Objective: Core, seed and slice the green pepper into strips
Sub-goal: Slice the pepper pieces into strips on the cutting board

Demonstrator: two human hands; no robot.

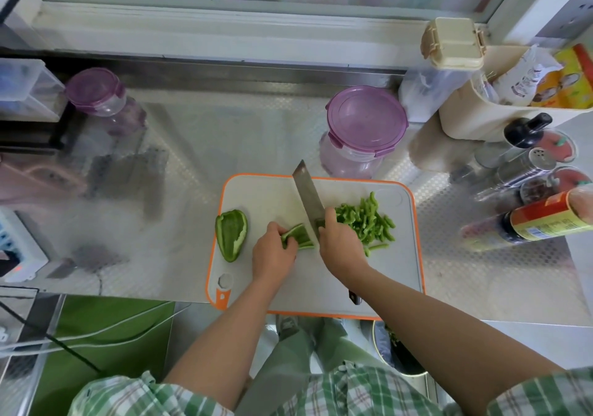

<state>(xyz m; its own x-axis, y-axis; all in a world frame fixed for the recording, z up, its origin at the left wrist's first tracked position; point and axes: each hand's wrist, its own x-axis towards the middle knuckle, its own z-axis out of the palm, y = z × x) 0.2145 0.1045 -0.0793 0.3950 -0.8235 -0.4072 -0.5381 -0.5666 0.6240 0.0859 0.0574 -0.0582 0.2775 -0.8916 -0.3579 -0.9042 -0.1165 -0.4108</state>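
On the cutting board (398, 255), roughly halfway by my read: strips (365, 216) piled right of the knife (308, 197). Left hand (272, 252) curls its fingers over a pepper piece (296, 234); right hand (340, 245) is wrapped round the knife, blade on that piece. One seeded pepper half (231, 234) lies uncut at the board's left edge. Bottle (542, 220) label on the counter (192, 159): text too blurred to read.

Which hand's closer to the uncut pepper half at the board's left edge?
Left. The left hand sits just right of the pepper half, holding another pepper piece; the right hand is farther right, gripping the knife.
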